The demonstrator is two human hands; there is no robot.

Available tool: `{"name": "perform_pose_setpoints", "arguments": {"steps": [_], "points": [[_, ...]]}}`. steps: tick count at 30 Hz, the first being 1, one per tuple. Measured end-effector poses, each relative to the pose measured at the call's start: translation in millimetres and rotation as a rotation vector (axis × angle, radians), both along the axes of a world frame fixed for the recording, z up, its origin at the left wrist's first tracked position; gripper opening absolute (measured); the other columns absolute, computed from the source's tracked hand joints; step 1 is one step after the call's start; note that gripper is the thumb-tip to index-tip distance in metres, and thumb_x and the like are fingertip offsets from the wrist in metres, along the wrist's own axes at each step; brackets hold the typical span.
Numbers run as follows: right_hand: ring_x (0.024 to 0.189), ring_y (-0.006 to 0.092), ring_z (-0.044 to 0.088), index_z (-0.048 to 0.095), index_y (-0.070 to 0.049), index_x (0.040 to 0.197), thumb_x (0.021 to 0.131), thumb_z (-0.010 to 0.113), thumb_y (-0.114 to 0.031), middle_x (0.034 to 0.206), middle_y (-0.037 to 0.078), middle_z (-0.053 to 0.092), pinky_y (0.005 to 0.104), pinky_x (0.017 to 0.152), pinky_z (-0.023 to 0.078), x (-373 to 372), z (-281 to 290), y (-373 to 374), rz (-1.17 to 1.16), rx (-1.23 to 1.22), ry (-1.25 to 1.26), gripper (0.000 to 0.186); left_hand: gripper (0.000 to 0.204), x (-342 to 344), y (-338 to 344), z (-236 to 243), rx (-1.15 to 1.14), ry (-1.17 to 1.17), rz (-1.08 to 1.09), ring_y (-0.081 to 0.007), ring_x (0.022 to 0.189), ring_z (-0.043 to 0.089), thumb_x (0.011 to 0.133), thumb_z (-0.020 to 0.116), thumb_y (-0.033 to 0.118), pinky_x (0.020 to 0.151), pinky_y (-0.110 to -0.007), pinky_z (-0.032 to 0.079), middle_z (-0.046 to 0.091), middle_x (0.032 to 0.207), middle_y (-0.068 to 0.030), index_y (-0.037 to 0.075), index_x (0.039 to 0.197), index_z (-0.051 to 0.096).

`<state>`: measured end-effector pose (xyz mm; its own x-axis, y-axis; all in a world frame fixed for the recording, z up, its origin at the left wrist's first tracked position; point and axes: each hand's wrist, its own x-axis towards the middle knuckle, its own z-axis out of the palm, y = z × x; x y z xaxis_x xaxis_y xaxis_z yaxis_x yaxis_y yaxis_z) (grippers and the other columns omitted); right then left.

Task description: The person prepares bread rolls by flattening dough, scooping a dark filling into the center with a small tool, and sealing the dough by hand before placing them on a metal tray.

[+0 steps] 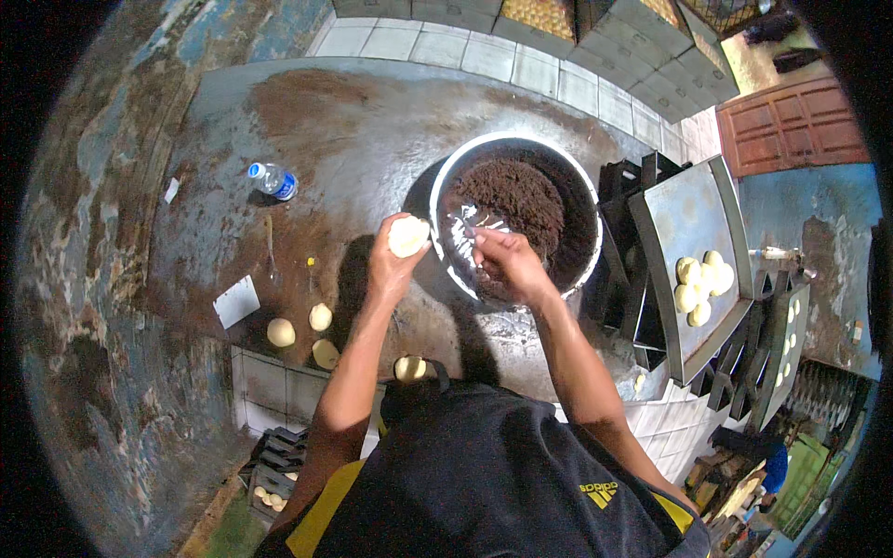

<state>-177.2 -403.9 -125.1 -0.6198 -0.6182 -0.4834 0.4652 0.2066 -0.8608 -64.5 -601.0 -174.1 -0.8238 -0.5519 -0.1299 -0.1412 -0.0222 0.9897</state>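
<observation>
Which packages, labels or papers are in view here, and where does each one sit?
Water bottle: lying on the worktop at far left, clear plastic, blue cap, blue label band.
White paper: flat on the worktop's left edge, roughly square.
Small white scrap: left of the bottle, blank as far as visible.

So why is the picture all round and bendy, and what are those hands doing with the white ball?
The camera sits on a person's head and looks down, and its wide lens bends the edges. The two arms coming up from the bottom are that person's own. The left hand holds a flat round of pale dough. The right hand reaches into a big metal bowl of dark brown filling. More dough balls wait on the worn worktop, beside a small water bottle. To the right, a metal tray carries finished pale buns.
</observation>
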Motion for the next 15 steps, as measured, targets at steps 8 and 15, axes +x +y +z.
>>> {"name": "perform_pose_setpoints", "arguments": {"steps": [8,15], "points": [[0.074,0.0379,0.069,0.069,0.001,0.121,0.094,0.061,-0.009,0.083,0.019,0.07,0.0458,0.069,0.055,113,13,17,0.238,0.327,1.014,0.029,0.042,18,45,-8,-0.41,-0.034,0.016,-0.0426,0.098,0.07,0.086,0.068,-0.001,0.078,-0.048,0.056,0.071,0.102,-0.0229,0.008,0.124,0.053],[0.048,0.0026,0.044,0.067,-0.006,0.102,0.101,0.064,-0.021,0.071,-0.002,0.062,0.0175,0.042,0.032,121,-25,50,-0.05,-0.16,-0.493,0.016,0.049,84,60,-14,0.212,0.006,-0.016,-0.0128,0.097,0.061,0.08,0.064,-0.007,0.081,-0.028,0.049,0.065,0.109,-0.0004,0.009,0.126,0.058]]}}
